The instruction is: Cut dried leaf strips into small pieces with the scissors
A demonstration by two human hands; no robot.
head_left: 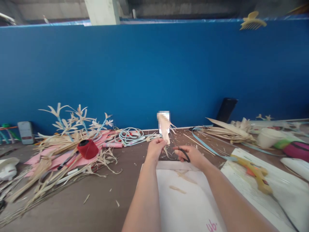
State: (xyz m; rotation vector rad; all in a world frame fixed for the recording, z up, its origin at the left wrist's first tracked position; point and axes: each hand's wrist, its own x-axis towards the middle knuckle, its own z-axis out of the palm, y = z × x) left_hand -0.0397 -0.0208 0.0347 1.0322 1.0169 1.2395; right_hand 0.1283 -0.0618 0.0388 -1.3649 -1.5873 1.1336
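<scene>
Pinched in my left hand point(156, 147) is a pale strip of dried leaf point(165, 133), held upright with frayed ends at its top right. My right hand point(189, 154) is closed round the dark handles of a pair of scissors point(185, 156). The scissor blades point toward the strip, but whether they touch it I cannot tell. Below both hands lies a white sheet point(183, 206) with pink writing near its lower edge. Two small leaf scraps point(178, 189) rest on it.
Leaf flowers on blue stems point(70, 124) and a red thread spool point(88, 149) stand at left among loose strips. Coiled light-blue cord point(130, 135) lies behind. At right are a yellow glue gun point(257, 175), a pile of dried leaves point(231, 130) and a white cup point(269, 138). A blue partition point(135, 74) bounds the back.
</scene>
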